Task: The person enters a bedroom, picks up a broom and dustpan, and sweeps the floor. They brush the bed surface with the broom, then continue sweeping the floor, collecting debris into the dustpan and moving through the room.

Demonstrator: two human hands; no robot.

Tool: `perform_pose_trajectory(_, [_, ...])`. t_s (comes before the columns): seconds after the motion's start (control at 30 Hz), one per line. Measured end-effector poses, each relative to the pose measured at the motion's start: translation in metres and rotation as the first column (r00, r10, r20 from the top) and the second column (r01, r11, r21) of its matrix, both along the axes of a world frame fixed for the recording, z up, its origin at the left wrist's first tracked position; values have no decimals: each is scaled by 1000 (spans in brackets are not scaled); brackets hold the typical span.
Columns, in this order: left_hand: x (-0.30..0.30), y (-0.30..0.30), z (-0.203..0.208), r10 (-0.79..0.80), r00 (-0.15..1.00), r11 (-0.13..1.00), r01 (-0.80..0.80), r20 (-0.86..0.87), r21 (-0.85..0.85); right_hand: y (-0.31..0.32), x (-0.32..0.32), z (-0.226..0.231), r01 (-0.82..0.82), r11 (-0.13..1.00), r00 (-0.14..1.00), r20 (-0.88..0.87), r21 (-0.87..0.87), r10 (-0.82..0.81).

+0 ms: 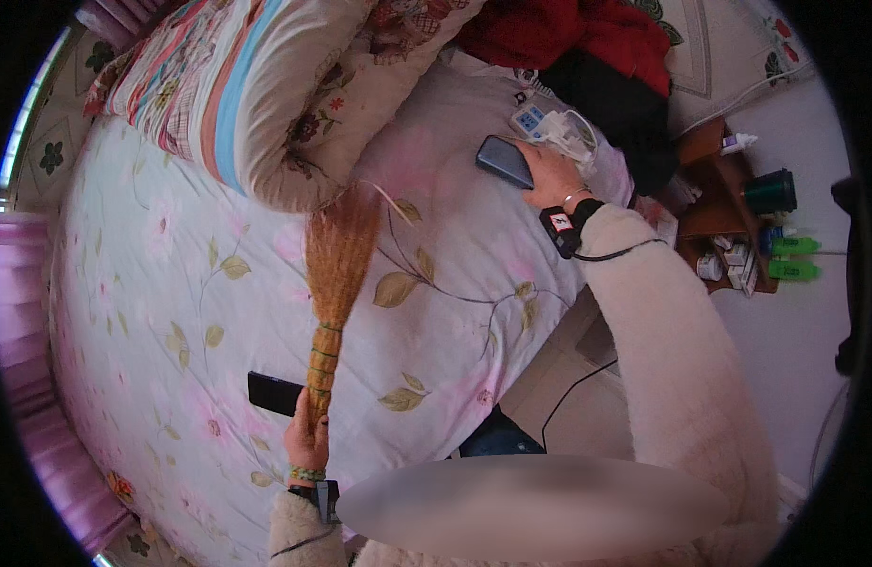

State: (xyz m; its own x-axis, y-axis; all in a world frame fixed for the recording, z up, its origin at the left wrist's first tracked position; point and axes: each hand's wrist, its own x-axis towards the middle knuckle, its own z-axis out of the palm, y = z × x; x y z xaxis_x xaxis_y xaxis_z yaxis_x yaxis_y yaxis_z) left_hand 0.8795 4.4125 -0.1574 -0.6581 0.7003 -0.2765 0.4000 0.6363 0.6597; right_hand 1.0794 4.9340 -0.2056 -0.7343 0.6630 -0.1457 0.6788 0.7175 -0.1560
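My left hand [308, 440] is closed round the bound handle of a straw hand broom [336, 269]. The broom's bristles point away from me and end at the folded quilt [275, 104]. Beside that hand is a black phone [274, 393]; whether it lies on the bed or is held along with the broom, I cannot tell. Farther off to the right, my right hand [551, 178] grips a dark, flat, rounded device [504, 162] like a phone or power bank. Just beyond it are a power strip [528, 120] and white chargers with a cable [566, 132].
A flowered sheet [455, 359] covers the bed. Red cloth [549, 33] and black cloth [611, 109] are heaped at the far right. Next to the bed, a brown shelf [715, 203] holds small boxes, with a dark green cup [769, 192] and green bottles [795, 258]. Pink curtains [39, 350] hang at left.
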Motion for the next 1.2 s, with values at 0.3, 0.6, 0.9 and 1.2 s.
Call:
perform_pose_trajectory(0.3, [-21,46,-33,140,990,988,-137,36,-78,77,14,33,274,940,925,-323,204,-200])
perform_pose_trajectory(0.6, [89,74,4,-783,438,479,877,442,-22,106,20,17,277,957,930,-271,81,-247])
perform_pose_trajectory(0.9, [-90,232,-77,33,958,986,-78,284,150,116,21,19,296,955,926,-241,-12,-290])
perform_pose_trajectory(1.2, [60,169,-10,-874,316,360,931,368,55,117,20,17,244,969,940,-238,-30,-244])
